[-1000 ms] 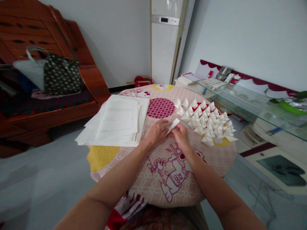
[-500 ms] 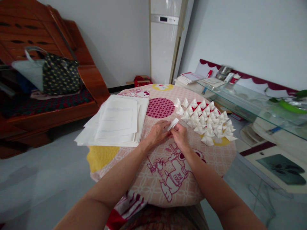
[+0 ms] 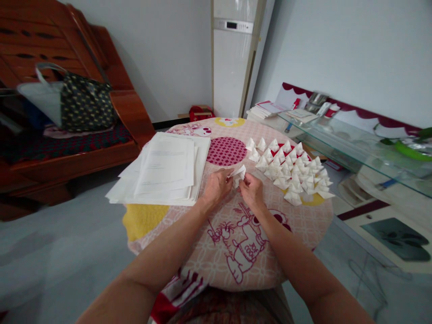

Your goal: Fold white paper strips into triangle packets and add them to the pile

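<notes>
A small piece of folded white paper [image 3: 239,173] is held between my two hands above the middle of the table. My left hand [image 3: 218,185] pinches its left side, with the fingers curled. On the other side, the closed fingers of my right hand [image 3: 251,189] grip its right edge. Just to the right stand many folded white paper shapes [image 3: 286,167], pointed and grouped close together. Left of my hands lies a stack of white paper sheets [image 3: 165,166], the top one faintly printed.
A pink patterned cloth [image 3: 209,261] covers the round table. To the right is a glass-topped cabinet [image 3: 354,148] with cups and papers on it. A wooden bench [image 3: 126,114] holding a dark patterned bag [image 3: 86,103] stands at the left, and a tall white air conditioner [image 3: 231,67] behind.
My hands have moved slightly apart. The paper between them, a narrow folded strip before, now shows more of its surface and stands more spread. The stack and the folded shapes stay put.
</notes>
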The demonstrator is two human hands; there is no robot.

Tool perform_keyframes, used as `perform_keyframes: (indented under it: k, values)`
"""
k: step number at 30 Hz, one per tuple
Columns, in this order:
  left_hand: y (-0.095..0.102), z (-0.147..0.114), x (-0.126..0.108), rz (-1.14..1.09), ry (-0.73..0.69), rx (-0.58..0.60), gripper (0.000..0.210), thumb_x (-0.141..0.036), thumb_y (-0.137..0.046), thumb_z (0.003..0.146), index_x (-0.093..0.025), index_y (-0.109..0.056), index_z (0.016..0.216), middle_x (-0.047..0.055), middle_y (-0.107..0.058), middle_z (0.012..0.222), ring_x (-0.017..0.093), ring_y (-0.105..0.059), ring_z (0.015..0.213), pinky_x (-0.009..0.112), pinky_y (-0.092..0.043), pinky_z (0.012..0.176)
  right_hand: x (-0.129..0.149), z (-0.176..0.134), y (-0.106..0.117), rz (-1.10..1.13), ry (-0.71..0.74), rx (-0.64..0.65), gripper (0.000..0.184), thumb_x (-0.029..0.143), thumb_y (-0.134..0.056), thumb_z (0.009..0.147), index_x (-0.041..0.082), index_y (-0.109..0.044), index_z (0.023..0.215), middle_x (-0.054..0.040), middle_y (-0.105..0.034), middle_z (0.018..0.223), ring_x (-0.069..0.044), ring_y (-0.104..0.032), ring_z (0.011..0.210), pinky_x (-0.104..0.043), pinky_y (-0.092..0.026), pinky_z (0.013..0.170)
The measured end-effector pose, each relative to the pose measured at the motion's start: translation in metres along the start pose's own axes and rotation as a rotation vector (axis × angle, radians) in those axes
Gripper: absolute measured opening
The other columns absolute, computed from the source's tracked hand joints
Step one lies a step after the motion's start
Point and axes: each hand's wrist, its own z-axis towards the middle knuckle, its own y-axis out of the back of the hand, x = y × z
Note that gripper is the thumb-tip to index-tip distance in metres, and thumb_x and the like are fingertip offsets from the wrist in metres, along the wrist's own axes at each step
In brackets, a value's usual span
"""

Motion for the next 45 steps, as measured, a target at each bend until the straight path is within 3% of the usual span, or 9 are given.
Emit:
perform_keyframes:
  k: [3,7,14,19,23,28,32,37,45]
  values:
    - [-0.001,0.000,0.003,-0.019,0.058,0.002,0.035,-0.014,-0.059,0.087,-0.013,-0.079,0.117,0.011,-0.078,0.082,0.021,-0.070,0.073,0.032,-0.056,0.078,0.000,0.000,0.001,-0.044,0.035,-0.001,0.013,0.024,-0.053,0.081,0.023,-0.059,0.069,0.0031,-0.052,0.053,-0.016,-0.055,0.056,-0.024,-0.040,0.052]
    - [0.000,0.001,0.002,-0.124,0.086,-0.020,0.035,-0.013,-0.058,0.088,-0.016,-0.081,0.114,0.010,-0.080,0.087,0.020,-0.072,0.076,0.030,-0.056,0.079,0.002,0.000,0.002,-0.060,0.069,0.007,0.015,0.027,-0.054,0.082,0.021,-0.066,0.075,0.0030,-0.052,0.052,-0.016,-0.056,0.053,-0.024,-0.040,0.051]
    - [0.003,0.003,0.005,-0.262,0.170,-0.093,0.039,-0.004,-0.058,0.080,-0.018,-0.082,0.108,0.008,-0.082,0.099,0.022,-0.075,0.089,0.030,-0.057,0.085,-0.004,-0.001,-0.003,0.178,-0.095,0.072,0.045,0.035,-0.057,0.085,0.014,-0.075,0.120,-0.0038,-0.071,0.064,-0.022,-0.068,0.054,-0.029,-0.052,0.046]
    - [0.001,0.004,0.008,-0.379,0.221,-0.091,0.037,-0.004,-0.058,0.078,-0.015,-0.081,0.104,0.008,-0.081,0.090,0.020,-0.073,0.078,0.028,-0.056,0.073,-0.007,0.000,-0.003,0.240,-0.126,0.056,0.049,0.041,-0.062,0.084,0.016,-0.077,0.124,-0.0061,-0.075,0.069,-0.023,-0.070,0.054,-0.032,-0.058,0.047]
    - [-0.003,0.006,0.012,-0.636,0.325,-0.064,0.031,-0.007,-0.059,0.075,-0.014,-0.079,0.098,0.005,-0.078,0.078,0.017,-0.069,0.065,0.025,-0.053,0.060,-0.008,0.001,-0.001,0.312,-0.117,0.063,0.048,0.045,-0.065,0.082,0.018,-0.080,0.119,-0.0062,-0.078,0.076,-0.023,-0.071,0.057,-0.036,-0.063,0.053]
    - [0.001,0.006,0.009,-0.991,0.434,-0.053,0.030,-0.013,-0.069,0.067,-0.013,-0.075,0.097,0.004,-0.078,0.080,0.017,-0.071,0.068,0.026,-0.057,0.064,-0.010,0.002,-0.001,0.411,-0.121,0.048,0.045,0.043,-0.068,0.078,0.019,-0.082,0.114,-0.0065,-0.081,0.084,-0.024,-0.074,0.062,-0.042,-0.066,0.062]
    - [0.011,0.004,0.003,-1.177,0.489,0.056,0.038,-0.019,-0.075,0.062,-0.012,-0.075,0.099,0.006,-0.079,0.086,0.017,-0.072,0.074,0.029,-0.059,0.071,-0.009,0.002,0.000,0.396,-0.117,0.014,0.042,0.041,-0.065,0.079,0.020,-0.083,0.110,-0.0058,-0.080,0.081,-0.024,-0.073,0.062,-0.041,-0.065,0.061]
    - [0.017,0.005,0.001,-1.256,0.550,0.138,0.037,-0.023,-0.070,0.064,-0.012,-0.077,0.099,0.009,-0.080,0.090,0.018,-0.072,0.074,0.029,-0.059,0.071,-0.009,0.002,0.003,0.301,-0.072,0.025,0.041,0.038,-0.060,0.081,0.020,-0.083,0.110,-0.0061,-0.079,0.077,-0.024,-0.073,0.059,-0.038,-0.062,0.056]
    - [0.015,0.005,0.002,-1.202,0.542,0.118,0.043,-0.047,-0.075,0.073,-0.012,-0.075,0.098,0.012,-0.078,0.095,0.020,-0.073,0.080,0.030,-0.059,0.071,-0.013,0.001,0.000,0.265,-0.042,0.004,0.044,0.043,-0.059,0.086,0.019,-0.081,0.115,-0.0065,-0.077,0.076,-0.023,-0.072,0.060,-0.036,-0.061,0.056]
